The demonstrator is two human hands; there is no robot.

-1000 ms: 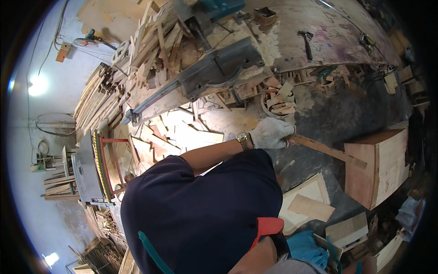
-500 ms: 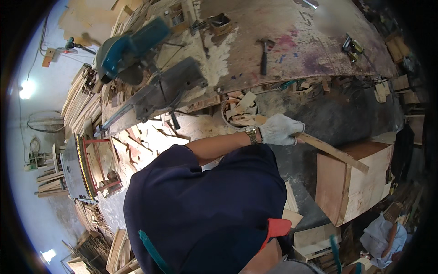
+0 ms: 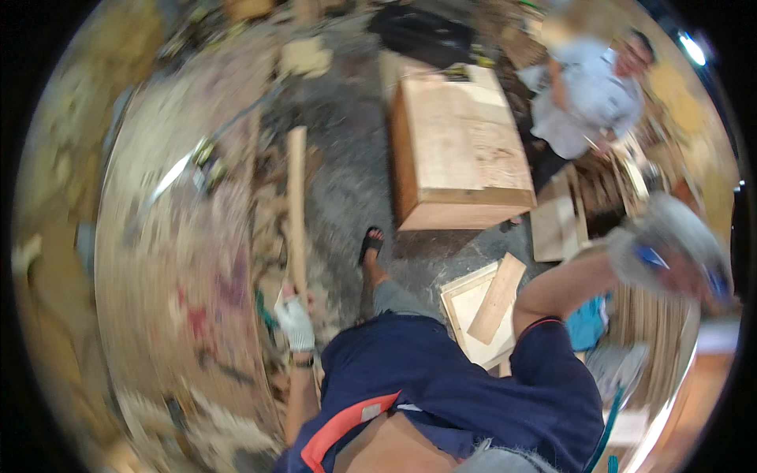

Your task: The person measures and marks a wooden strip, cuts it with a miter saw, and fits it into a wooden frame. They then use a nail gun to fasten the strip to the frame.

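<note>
My left hand (image 3: pixel 296 322), in a white knit glove with a watch at the wrist, is closed around the lower end of a long narrow wooden strip (image 3: pixel 296 205). The strip points away from me along the workbench edge, to the left of a large plywood box (image 3: pixel 465 142). Out to the far right is my raised right hand (image 3: pixel 670 252), also gloved and smeared by motion. Blue patches show at it, and its fingers cannot be made out. Below that arm, a short board (image 3: pixel 497 298) lies on pale panels (image 3: pixel 465 303).
A worn workbench (image 3: pixel 177 260) runs along the left, bearing a hammer (image 3: pixel 225 366) and a metal tool (image 3: pixel 206 165). Another person in a light shirt (image 3: pixel 587 98) stands beyond the box, at right. Stacked boards (image 3: pixel 650 339) stand near my right side.
My view has swung right, bringing the box ahead and the workbench to my left. The wooden strip is still in my left hand. My right hand has come into view.
</note>
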